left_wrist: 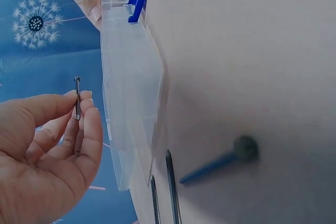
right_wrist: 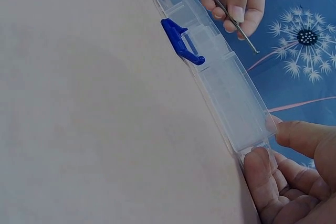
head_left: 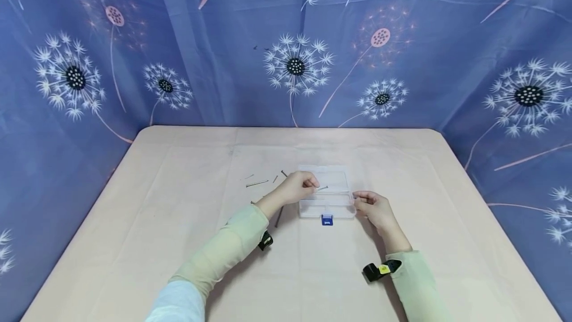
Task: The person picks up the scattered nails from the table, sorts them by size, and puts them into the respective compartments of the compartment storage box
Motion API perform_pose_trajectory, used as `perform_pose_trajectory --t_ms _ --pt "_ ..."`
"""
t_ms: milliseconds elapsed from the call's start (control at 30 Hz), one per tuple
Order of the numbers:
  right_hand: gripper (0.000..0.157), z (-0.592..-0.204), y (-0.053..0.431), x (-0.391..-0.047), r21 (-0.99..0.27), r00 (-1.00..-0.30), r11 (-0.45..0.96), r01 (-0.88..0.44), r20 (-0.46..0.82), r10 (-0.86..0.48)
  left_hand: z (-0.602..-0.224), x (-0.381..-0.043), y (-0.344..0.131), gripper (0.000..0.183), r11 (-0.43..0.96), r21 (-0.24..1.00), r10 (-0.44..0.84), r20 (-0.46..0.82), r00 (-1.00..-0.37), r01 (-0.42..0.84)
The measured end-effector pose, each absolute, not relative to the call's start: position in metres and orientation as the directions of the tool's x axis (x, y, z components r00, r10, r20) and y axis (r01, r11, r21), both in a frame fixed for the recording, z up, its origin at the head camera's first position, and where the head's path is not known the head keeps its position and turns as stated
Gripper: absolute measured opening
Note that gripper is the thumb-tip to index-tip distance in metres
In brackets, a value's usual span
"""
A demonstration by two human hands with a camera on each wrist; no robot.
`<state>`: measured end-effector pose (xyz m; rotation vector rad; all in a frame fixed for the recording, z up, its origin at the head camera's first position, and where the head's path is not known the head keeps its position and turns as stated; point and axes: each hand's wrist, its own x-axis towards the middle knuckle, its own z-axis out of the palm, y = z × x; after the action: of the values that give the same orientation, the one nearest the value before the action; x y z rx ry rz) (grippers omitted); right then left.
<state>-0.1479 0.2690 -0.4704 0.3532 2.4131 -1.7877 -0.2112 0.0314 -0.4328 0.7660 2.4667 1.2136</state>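
The left hand (head_left: pixel 296 188) pinches a nail (left_wrist: pixel 77 98) between its thumb and fingers, with the nail's head end jutting out past the fingertips. Hand and nail are above the box (right_wrist: pixel 231 103), apart from it. The right hand (head_left: pixel 376 211) holds the box's right end, thumb and fingers closed on the clear plastic.

The box rests on the surface (head_left: pixel 134 252). Its lid (head_left: pixel 337 177) lies back on the far side and its blue latch (head_left: pixel 327 220) hangs at the near side. Inside, a divider parts the compartments.

Left of the box lie loose nails of several lengths: a thick one (head_left: pixel 279 216) near its left end, partly behind the left forearm, a long one (head_left: pixel 256 183) farther out, and a short one (head_left: pixel 275 179) between that and the hand.

As I judge it, the work is at an early stage: the box is unfastened and one nail is lifted, but not yet set down in a compartment. The loose nails left of the box remain outside it.

Right of the box and nearer the person, a yellow label (head_left: pixel 384 269) on the right wrist camera (head_left: pixel 372 273) bears marks too small to read. I can make out no brand or writing on the box.
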Motion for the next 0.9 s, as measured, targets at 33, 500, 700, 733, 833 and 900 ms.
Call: perform_pose_trajectory --t_ms 33,500,700,733,833,900 --pt "0.038 -0.471 0.269 -0.148 -0.926 -0.965 0.278 0.257 -0.232 0.121 -0.433 -0.212 0.033 0.01 0.504 0.797 0.577 -0.025 -0.816 0.332" --pt "0.038 -0.471 0.266 -0.148 -0.928 -0.964 0.269 0.258 -0.23 0.134 -0.437 -0.212 0.043 0.011 0.49 0.805 0.598 -0.032 -0.801 0.334" --pt "0.038 -0.471 0.267 -0.149 -0.92 -0.96 0.283 0.272 -0.241 0.14 -0.437 -0.213 0.043 0.013 0.482 0.82 0.597 -0.049 -0.801 0.309" --pt "0.037 -0.471 0.267 -0.149 -0.919 -0.96 0.286 0.273 -0.241 0.142 -0.438 -0.213 0.043 0.014 0.481 0.822 0.597 -0.051 -0.8 0.307" --pt "0.038 -0.471 0.267 -0.149 -0.919 -0.96 0.286 0.272 -0.24 0.142 -0.438 -0.213 0.041 0.014 0.474 0.826 0.601 -0.052 -0.797 0.304" --pt "0.037 -0.472 0.267 -0.149 -0.919 -0.96 0.285 0.273 -0.241 0.144 -0.438 -0.213 0.04 0.014 0.474 0.827 0.604 -0.056 -0.795 0.302"
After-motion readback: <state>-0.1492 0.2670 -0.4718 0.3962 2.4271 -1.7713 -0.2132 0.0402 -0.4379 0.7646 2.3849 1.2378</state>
